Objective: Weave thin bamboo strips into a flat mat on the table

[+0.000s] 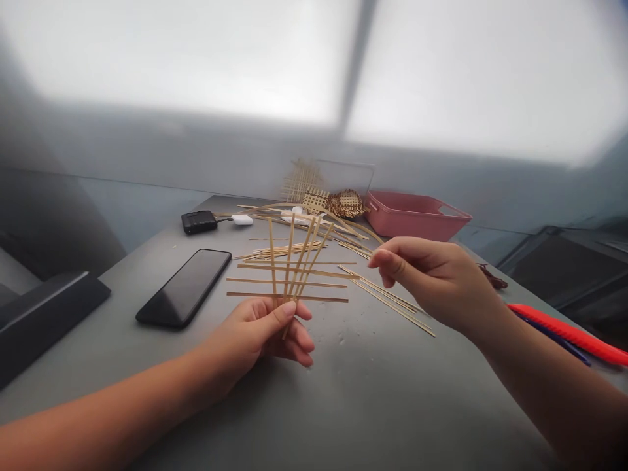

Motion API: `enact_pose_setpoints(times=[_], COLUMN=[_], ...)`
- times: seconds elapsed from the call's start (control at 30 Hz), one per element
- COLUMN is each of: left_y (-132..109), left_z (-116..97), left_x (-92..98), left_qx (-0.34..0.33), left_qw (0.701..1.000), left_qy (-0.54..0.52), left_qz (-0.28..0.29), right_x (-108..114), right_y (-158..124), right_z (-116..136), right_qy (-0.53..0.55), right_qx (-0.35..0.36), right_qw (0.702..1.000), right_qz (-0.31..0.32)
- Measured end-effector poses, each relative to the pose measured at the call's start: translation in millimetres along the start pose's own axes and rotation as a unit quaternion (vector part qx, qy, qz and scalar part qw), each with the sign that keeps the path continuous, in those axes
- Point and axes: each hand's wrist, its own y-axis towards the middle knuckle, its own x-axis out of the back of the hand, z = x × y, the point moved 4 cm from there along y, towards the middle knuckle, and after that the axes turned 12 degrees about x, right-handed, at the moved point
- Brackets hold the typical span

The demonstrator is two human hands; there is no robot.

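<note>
My left hand point(275, 327) pinches a loose lattice of bamboo strips point(299, 271) between thumb and fingers, above the table. Several upright strips fan out from the thumb, and several others lie crosswise over and under them. My right hand point(432, 281) hovers to the right of the lattice, apart from it. Its fingers are curled and the thumb presses toward the index finger, with nothing visible between them. Beyond the lattice lies a pile of thin bamboo strips point(282, 251). More loose strips point(392, 299) rest on the table below my right hand.
A black phone point(186, 288) lies on the grey table point(353, 392) left of my hand. Behind are a black device point(199, 222), a white piece point(242, 220), woven pieces point(346, 203) and a pink basket point(417, 219). A red tool point(564, 330) lies at the right edge.
</note>
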Motion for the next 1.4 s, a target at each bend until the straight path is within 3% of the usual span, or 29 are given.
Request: enact_pose_setpoints(times=[0.17,0.5,0.73,0.87,1.07,1.27,1.4], left_y=[-5.9,-11.2,-17.1,-18.6,-16.9,-17.1,-19.9], left_z=[-3.3,-5.9,-8.2,-11.4,-5.5,-1.9,0.6], left_x=[-7.1,-7.7,-7.6,-6.7,-13.6,-17.0,-24.0], left_qx=[-0.001,-0.045,-0.12,-0.151,-0.044,0.018,0.071], left_qw=[1.0,0.981,0.936,0.921,0.98,0.99,0.976], left_qy=[0.024,0.155,0.299,0.317,0.189,0.105,0.074], left_qz=[-0.013,-0.105,-0.145,-0.167,-0.039,0.092,0.195], right_x=[-4.6,-6.3,-6.1,-6.5,-3.2,1.4,0.4], right_y=[1.0,-3.8,-5.3,-5.5,0.4,5.2,6.2], right_z=[6.2,15.5,23.9,22.8,6.5,-0.7,0.8], right_qy=[-0.031,-0.094,-0.105,-0.099,-0.049,0.015,0.091], right_qx=[0.021,-0.014,0.002,0.002,0.064,0.072,0.082], right_qw=[0.999,0.995,0.994,0.994,0.996,0.997,0.991], right_qz=[0.016,0.036,0.026,0.035,0.028,0.038,0.048])
